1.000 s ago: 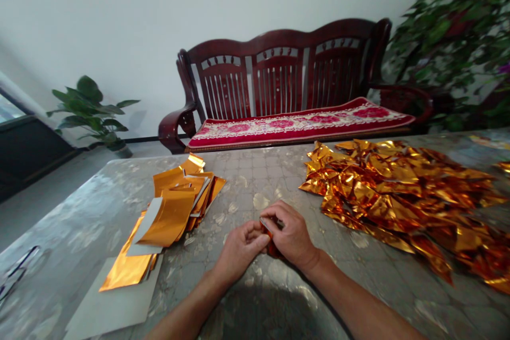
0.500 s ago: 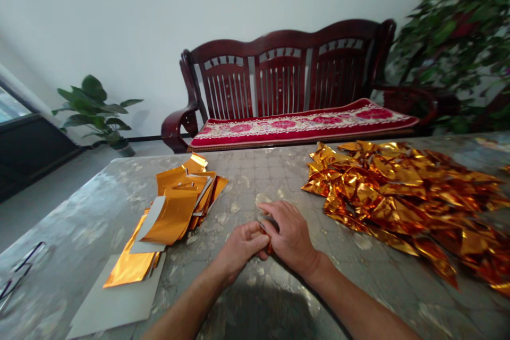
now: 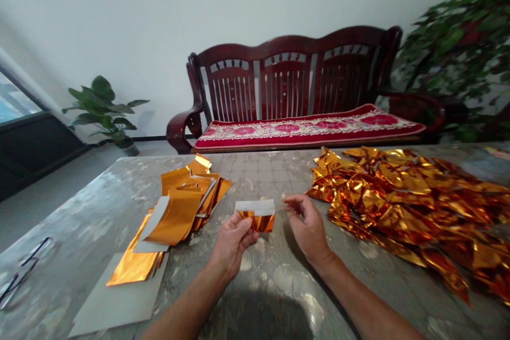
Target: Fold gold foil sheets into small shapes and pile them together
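Observation:
My left hand (image 3: 236, 239) pinches a partly folded sheet of gold foil paper (image 3: 263, 222) between thumb and fingers. A white strip of its back side shows along the top, above the creased gold part. To the right of the sheet, apart from it, my right hand (image 3: 308, 227) hovers with its fingers curved and thumb apart, holding nothing. Flat gold foil sheets (image 3: 175, 215) lie in a loose stack on the left, some with their pale backs up. On the right spreads a large heap of folded gold foil pieces (image 3: 382, 196).
Under the left stack lies a pale grey sheet (image 3: 119, 303). Eyeglasses (image 3: 26, 268) rest at the table's left edge. Beyond the patterned table (image 3: 263, 167) stands a dark wooden bench (image 3: 285, 85) with a red floral cover (image 3: 311, 128). Potted plants (image 3: 104, 106) flank it.
Both hands were together around the foil paper. Now my right hand has moved off to the right, and the sheet shows opened out in my left hand. The view has shifted slightly.

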A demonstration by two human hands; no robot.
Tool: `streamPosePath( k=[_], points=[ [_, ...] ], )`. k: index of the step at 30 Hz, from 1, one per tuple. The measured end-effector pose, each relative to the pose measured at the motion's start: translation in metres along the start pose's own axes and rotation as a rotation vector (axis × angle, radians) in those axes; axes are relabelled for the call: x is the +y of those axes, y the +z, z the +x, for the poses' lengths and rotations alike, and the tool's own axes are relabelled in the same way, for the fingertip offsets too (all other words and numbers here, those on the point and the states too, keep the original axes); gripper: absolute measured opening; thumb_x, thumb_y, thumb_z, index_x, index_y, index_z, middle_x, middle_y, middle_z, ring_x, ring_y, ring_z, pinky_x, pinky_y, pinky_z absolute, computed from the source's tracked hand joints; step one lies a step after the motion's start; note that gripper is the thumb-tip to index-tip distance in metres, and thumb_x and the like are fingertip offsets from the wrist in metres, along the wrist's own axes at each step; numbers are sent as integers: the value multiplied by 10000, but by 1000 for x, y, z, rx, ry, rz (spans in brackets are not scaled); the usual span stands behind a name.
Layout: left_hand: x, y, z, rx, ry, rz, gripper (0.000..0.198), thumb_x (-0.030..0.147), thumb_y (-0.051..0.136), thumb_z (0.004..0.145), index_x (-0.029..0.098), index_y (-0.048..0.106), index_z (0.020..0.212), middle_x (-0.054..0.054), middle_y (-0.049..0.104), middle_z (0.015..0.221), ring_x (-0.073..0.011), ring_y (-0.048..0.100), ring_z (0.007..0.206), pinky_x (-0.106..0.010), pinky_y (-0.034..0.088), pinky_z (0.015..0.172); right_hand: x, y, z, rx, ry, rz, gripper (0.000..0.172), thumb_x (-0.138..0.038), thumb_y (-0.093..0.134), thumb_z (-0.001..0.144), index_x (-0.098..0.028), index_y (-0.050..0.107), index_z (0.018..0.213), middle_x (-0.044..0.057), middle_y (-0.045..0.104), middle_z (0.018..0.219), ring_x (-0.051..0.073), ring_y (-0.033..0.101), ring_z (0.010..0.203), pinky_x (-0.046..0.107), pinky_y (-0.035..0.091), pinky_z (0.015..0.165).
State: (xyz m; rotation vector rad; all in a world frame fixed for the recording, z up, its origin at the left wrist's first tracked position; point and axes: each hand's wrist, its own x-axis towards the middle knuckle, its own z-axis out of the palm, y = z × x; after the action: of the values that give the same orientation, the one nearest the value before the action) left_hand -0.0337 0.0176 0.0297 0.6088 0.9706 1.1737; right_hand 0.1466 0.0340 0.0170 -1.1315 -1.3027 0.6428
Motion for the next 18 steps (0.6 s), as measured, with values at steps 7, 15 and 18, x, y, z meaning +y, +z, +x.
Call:
streamPosePath(
  k=[7,15,18],
  points=[
    [0,2,-1,7,-15,-36,455,275,868,636,180,646,1022,-33,708,997,-75,660,704,-162,570,645,0,11,-7,-380,330,357,505,-298,757,705,-176,594,1167,50,701,968,162,639,788,286,508,716],
    [-8,3,0,-24,27,31,491,305,850,652,163,634,1070,-65,731,1021,-104,679,744,-170,560,628,-6,20,-10,-294,336,293,302,-297,778,660,-165,676,912,-19,658,736,122,570,639,240,449,612],
    [-13,5,-1,-2,69,111,474,321,817,687,144,633,1086,-80,738,1010,-126,684,761,-182,555,596,-5,23,-11,-248,356,290,262,-291,761,661,-164,679,875,-14,663,732,122,578,633,238,460,605]
  ],
)
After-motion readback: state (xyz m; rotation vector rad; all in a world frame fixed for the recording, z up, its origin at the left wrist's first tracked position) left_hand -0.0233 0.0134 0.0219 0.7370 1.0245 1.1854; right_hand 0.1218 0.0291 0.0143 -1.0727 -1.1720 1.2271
